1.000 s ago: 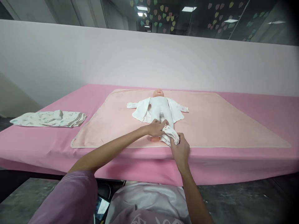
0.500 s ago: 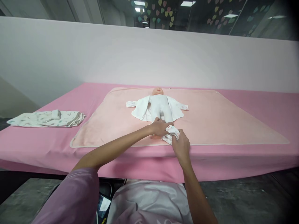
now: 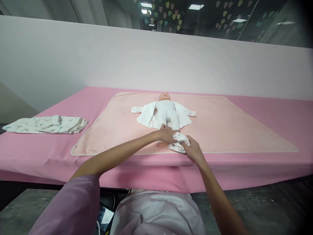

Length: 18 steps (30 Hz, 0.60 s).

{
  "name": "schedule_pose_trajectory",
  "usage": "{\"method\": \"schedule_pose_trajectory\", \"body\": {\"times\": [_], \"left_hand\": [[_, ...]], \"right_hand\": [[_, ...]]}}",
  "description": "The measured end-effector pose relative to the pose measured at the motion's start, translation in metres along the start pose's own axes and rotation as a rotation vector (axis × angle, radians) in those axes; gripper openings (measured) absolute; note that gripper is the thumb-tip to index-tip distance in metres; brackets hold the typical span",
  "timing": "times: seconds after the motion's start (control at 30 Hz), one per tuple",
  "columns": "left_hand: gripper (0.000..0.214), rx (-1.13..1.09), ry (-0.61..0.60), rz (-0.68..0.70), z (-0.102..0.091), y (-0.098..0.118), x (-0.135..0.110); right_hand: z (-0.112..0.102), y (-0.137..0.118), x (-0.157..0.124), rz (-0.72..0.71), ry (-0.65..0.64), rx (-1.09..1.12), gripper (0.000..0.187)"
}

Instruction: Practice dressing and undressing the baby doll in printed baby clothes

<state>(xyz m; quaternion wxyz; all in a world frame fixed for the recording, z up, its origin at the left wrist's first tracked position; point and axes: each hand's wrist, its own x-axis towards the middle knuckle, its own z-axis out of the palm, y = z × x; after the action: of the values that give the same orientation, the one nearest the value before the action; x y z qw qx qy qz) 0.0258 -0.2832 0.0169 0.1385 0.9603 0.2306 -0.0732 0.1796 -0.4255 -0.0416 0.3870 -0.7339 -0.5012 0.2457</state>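
A baby doll [image 3: 167,111] lies on its back, its head toward the wall and its body and legs white. Beneath it a white baby jacket [image 3: 146,117] is spread open, sleeves out to both sides. My left hand [image 3: 167,134] is closed around the doll's lower leg, hiding part of it, and its fingertips touch a bunched baby garment. That white printed garment [image 3: 180,140], probably pants, is gathered about the doll's foot on the right. My right hand [image 3: 193,147] pinches its right edge. The doll's other foot [image 3: 162,144] shows bare below my left hand.
A peach blanket [image 3: 225,130] lies under the doll on a pink-covered table [image 3: 49,143]. Folded printed cloth [image 3: 46,124] sits at the left. A white wall [image 3: 156,62] rises behind the table, and the table's front edge is close to my body.
My right hand has shifted slightly right and turned, drawing the printed garment a little outward. My left hand keeps its place at the doll's leg.
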Motion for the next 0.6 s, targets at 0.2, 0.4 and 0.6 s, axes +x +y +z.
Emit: {"method": "schedule_pose_trajectory", "body": {"times": [0.2, 0.4, 0.6], "left_hand": [[0.055, 0.081, 0.044, 0.002, 0.007, 0.001, 0.000], [0.036, -0.230, 0.029, 0.020, -0.008, -0.003, -0.008], [0.052, -0.646, 0.193, 0.140, -0.007, -0.028, -0.019]], "right_hand": [[-0.001, 0.002, 0.000, 0.029, 0.026, -0.082, 0.013], [-0.014, 0.002, 0.010, 0.002, -0.320, 0.294, 0.038], [-0.013, -0.008, 0.023, -0.222, -0.214, 0.290, 0.043]]}}
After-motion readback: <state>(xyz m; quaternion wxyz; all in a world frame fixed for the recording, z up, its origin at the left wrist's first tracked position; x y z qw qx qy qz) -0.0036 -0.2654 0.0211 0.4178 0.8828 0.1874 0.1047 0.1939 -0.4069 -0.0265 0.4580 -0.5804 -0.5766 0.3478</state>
